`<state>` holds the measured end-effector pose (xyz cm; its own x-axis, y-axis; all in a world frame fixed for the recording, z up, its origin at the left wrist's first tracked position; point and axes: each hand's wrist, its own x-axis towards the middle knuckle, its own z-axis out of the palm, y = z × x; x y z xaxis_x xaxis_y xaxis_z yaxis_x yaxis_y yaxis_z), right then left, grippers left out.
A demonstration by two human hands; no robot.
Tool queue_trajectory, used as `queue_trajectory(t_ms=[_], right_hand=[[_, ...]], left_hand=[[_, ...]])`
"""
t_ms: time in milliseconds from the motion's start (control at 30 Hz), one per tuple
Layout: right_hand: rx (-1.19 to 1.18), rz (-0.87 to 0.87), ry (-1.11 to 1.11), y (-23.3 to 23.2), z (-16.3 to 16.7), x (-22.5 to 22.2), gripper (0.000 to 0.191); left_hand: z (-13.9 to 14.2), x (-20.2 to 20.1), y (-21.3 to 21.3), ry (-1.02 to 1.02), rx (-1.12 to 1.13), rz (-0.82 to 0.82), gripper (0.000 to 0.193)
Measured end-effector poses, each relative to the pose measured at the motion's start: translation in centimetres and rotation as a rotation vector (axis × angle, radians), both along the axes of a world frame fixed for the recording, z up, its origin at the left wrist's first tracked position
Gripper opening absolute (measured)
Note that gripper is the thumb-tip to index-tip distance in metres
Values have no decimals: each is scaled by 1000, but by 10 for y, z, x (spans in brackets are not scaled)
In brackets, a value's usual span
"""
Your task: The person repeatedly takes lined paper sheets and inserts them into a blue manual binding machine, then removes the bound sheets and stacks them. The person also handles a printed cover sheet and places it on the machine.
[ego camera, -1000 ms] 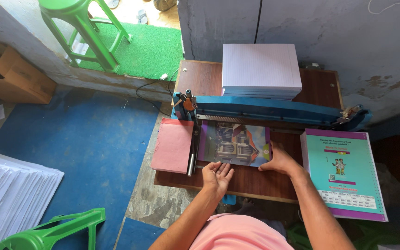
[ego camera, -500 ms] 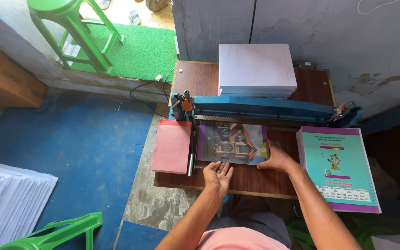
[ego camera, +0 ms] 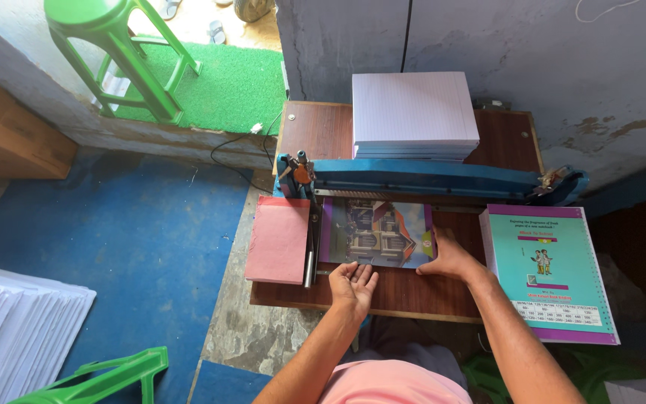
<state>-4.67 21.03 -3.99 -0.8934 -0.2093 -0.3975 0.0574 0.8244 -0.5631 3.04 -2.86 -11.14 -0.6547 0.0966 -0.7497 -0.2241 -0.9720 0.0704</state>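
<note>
A printed booklet cover (ego camera: pixel 377 233), purple-edged and showing a colourful house picture, lies flat on the wooden table (ego camera: pixel 413 295) with its far edge tucked under the long blue bar of the binding machine (ego camera: pixel 428 179). The left hand (ego camera: pixel 353 283) sits at the cover's near edge, palm turned up and fingers loosely spread, holding nothing, its fingertips just touching the cover's near left corner. The right hand (ego camera: pixel 450 258) lies flat and open at the cover's right edge, fingers pressed against the side of it, the forearm running back toward the body. Just left of the cover, past a metal rod, rests a pink pad (ego camera: pixel 278 239) that overhangs the table's edge. Right of the cover is a stack of teal-and-purple spiral-bound books (ego camera: pixel 551 273). Beyond the cover, behind the blue bar, stands a pile of ruled white paper (ego camera: pixel 414 112). Well left of the cover, on the blue floor, lies a fanned heap of white sheets (ego camera: pixel 16 329).
</note>
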Motion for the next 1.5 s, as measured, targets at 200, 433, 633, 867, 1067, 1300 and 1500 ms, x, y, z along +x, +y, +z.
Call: queue_trajectory(t_ms=[200, 433, 633, 867, 1067, 1300, 1500], right_hand=[[16, -20, -10, -1, 2, 1, 118], [-38, -46, -41, -1, 5, 1, 120], [-57, -36, -47, -1, 7, 1, 125], [-365, -174, -188, 12, 4, -5, 100], [-689, -644, -281, 21, -14, 0, 47], [-734, -710, -384, 25, -22, 9, 21], [-834, -758, -440, 40, -28, 27, 14]], left_hand=[[0, -1, 0, -8, -18, -14, 66], [3, 1, 0, -11, -21, -21, 61], [3, 3, -2, -2, -30, -17, 56], [-2, 2, 3, 5, -52, -13, 52], [-4, 5, 8, -20, -66, 15, 45], [12, 19, 14, 20, -284, -90, 45], [74, 55, 37, 494, -1691, -662, 49]])
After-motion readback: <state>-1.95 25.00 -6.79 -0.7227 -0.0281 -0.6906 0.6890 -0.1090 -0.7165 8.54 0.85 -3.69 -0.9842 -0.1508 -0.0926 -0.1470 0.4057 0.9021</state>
